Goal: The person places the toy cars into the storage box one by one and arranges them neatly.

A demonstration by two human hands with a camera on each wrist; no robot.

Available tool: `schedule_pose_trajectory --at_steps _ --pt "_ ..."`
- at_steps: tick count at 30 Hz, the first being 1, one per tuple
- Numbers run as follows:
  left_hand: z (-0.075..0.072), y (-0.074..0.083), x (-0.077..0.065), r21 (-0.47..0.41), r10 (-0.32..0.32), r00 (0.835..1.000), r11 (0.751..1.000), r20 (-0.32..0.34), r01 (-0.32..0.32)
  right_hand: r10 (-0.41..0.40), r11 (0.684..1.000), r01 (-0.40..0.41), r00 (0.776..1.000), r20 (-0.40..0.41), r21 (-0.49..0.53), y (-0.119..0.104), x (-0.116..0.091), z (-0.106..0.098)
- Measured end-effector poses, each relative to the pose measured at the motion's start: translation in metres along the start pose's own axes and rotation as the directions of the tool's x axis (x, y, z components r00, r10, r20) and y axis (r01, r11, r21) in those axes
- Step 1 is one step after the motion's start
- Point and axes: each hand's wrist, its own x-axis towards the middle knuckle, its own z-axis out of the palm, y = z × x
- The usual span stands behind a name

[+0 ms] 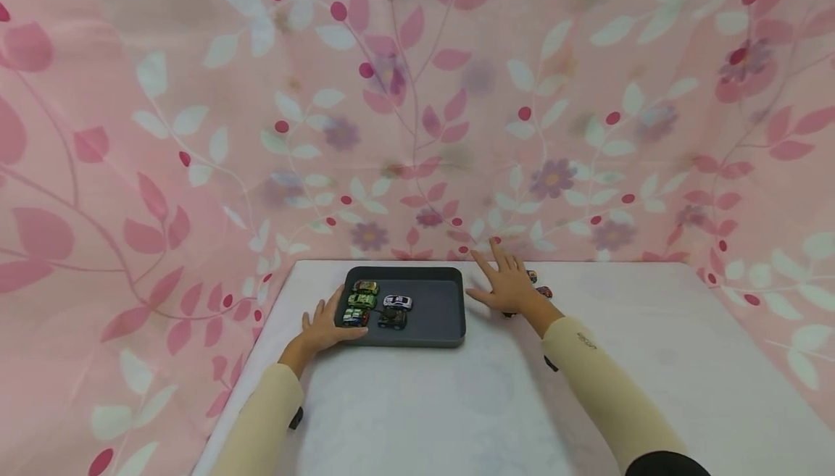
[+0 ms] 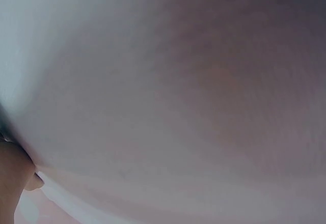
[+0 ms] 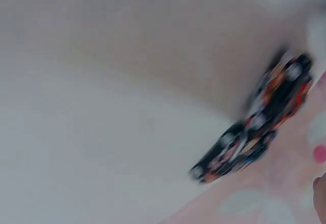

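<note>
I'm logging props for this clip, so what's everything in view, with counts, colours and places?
Table: one, white, before the person
Backdrop: pink, leaf and flower pattern, behind and beside the table; panel count unclear
Tray: one, dark grey, on the table's far part
Toy cars: five, in the tray; green and multicoloured at left, white and dark beside
Other toy cars: at least two, multicoloured, right of the tray
Black pieces: two, beside the sleeves
Sleeves: two, cream, on both arms
Left hand: one, bare, at the tray's left edge
Right hand: one, bare, right of the tray
</note>
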Motion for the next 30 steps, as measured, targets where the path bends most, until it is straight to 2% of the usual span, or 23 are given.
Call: schedule_pose_trajectory --at_steps 6,12,18,25,30 --pt "0.001 -0.011 0.006 -0.005 -0.017 1.0 1.0 0.004 0.017 0.059 0.998 -0.06 0.998 -0.029 -0.027 0.034 -0.017 -0.005" --pt "0.002 -0.013 0.005 -0.006 -0.032 0.999 0.999 0.013 0.033 0.159 0.987 -0.159 0.987 0.026 -0.007 0.06 -0.03 -0.008" --pt "0.005 -0.016 0.007 -0.01 -0.03 1.0 0.999 -0.005 0.03 0.191 0.981 -0.191 0.982 -0.003 0.007 0.084 -0.04 -0.006" --pt "0.012 -0.013 0.01 0.004 -0.021 1.0 1.0 -0.013 0.021 0.215 0.976 -0.213 0.976 0.038 -0.05 0.099 -0.046 -0.003" --pt "0.009 -0.006 0.008 0.026 -0.007 1.0 1.0 -0.029 0.008 0.239 0.971 -0.239 0.97 0.053 0.0 0.1 -0.039 -0.003"
